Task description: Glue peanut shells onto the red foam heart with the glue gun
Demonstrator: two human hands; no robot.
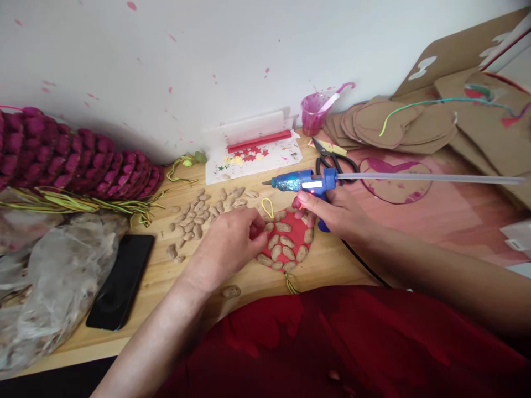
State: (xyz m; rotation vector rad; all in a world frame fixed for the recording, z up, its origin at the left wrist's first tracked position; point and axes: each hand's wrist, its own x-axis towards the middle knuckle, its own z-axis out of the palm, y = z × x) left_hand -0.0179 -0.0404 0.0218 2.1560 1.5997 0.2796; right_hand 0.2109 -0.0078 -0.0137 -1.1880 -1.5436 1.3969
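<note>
Wooden tabletop (160,276), left hand (232,240) palm-down, curled by red disc (297,234), any hold unclear, right hand (338,213) gripping level glue gun (292,181)

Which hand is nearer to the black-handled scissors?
Right. The right hand, gripping the glue gun, is just in front of the scissors; the left hand is farther off, at the red disc's left edge.

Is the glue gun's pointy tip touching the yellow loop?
Apart. The head view shows a strip of wood between the glue gun's tip and the yellow loop.
</note>
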